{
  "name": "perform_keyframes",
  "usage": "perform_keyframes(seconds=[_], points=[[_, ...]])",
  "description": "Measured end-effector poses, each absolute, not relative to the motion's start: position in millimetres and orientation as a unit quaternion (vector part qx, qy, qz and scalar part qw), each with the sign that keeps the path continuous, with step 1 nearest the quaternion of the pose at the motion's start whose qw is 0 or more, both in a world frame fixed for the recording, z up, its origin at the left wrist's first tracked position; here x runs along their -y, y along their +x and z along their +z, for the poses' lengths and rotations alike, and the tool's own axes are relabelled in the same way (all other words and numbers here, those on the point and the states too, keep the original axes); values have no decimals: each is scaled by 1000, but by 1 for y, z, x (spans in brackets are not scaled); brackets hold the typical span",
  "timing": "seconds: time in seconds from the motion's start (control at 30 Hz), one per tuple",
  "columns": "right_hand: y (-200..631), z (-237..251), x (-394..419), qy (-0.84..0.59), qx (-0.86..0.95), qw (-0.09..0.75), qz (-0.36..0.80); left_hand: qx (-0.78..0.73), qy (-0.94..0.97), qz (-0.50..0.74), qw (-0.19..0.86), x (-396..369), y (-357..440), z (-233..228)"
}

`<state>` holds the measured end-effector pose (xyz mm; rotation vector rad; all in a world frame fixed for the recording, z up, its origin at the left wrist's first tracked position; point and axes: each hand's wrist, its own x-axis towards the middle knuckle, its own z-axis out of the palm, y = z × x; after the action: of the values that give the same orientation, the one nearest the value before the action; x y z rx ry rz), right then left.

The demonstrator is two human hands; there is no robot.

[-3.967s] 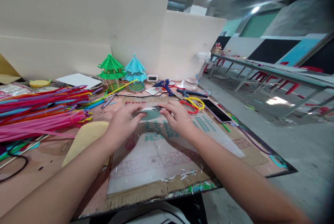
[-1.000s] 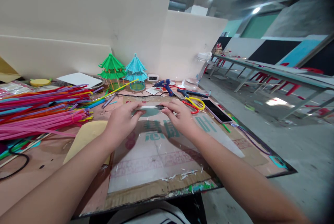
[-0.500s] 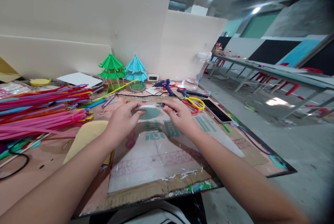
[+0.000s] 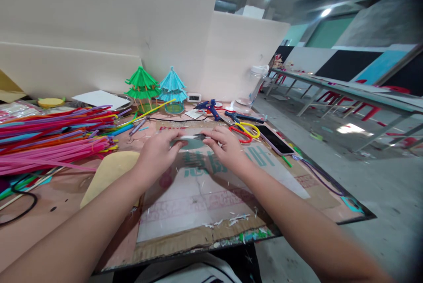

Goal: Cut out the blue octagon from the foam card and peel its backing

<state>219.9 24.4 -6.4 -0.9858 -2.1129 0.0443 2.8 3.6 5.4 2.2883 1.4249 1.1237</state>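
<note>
Pinching a flat teal disc (image 4: 192,143) from both sides, we hold it just above the worn cardboard mat (image 4: 198,195): our left hand (image 4: 157,153) has thumb and fingers closed on the disc's left rim, and our right hand (image 4: 226,148) has fingertips closed on the right rim, where a thin pale strip (image 4: 190,137) runs along the top edge between the two sets of fingertips. What the disc is made of we cannot tell. Under our fingers the mat is creased, printed with teal characters and littered with small white shavings. Left of the left fingers lies a fat bundle of slim, bright plastic straws (image 4: 53,140), mostly pink, and a smooth tan foam piece (image 4: 107,173) sits beside that wrist. Beyond our fingertips stand two tiered, fringed paper pagodas, one green (image 4: 142,87) and one blue (image 4: 172,87). Just past the right fingers lie scissors with yellow and red looped handles (image 4: 246,131), a blue glue gun (image 4: 208,108) and a glossy phone (image 4: 276,141).
</note>
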Motion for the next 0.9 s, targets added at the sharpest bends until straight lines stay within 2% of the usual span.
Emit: perform_keyframes(seconds=[0.13,0.33,0.67,0.9], points=[[220,-8,-26,-397,828,395,32,-490,780,374,107,-3,4,7],[222,-8,-28,-417,793,442,51,-495,773,378,123,-5,2,9],[223,-7,-28,-402,820,407,32,-500,778,373,68,-6,-1,4],[225,-7,-30,-423,807,409,44,-497,773,386,79,-7,-4,3]])
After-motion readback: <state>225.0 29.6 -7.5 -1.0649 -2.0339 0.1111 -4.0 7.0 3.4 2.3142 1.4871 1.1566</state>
